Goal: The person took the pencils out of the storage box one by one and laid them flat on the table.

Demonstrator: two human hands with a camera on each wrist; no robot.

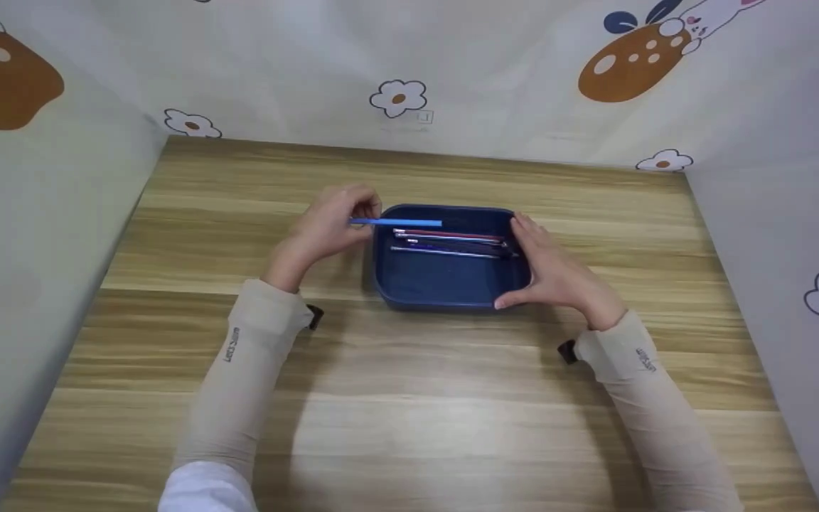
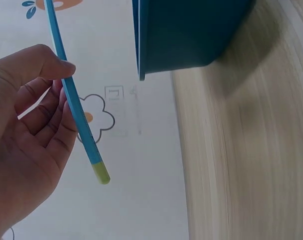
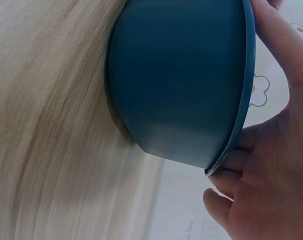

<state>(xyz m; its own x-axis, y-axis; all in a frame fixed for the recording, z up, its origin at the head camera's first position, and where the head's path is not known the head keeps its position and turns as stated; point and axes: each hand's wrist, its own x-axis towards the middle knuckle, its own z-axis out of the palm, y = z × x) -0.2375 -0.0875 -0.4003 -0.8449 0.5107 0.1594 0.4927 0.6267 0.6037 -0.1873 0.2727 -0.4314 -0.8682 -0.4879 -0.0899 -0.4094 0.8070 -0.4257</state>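
Note:
A blue pencil [image 1: 406,222] with a yellow-green end is pinched between the thumb and fingers of my left hand [image 1: 335,217]. It points right, over the back left part of a dark blue plastic box [image 1: 438,288]. In the left wrist view the pencil [image 2: 77,107] crosses the curled fingers, apart from the box wall [image 2: 186,35]. My right hand [image 1: 562,274] holds the box's right end, with the thumb at the front corner and fingers over the rim farther back. Inside the box lie several slim pencils or pens [image 1: 448,238], red, silver and dark; their exact kinds are unclear.
The box stands on a wood-grain table [image 1: 431,398]. Behind it rises a pale wall covering [image 1: 296,78] printed with flowers and orange fruit shapes. Similar pale panels stand along the left and right table edges.

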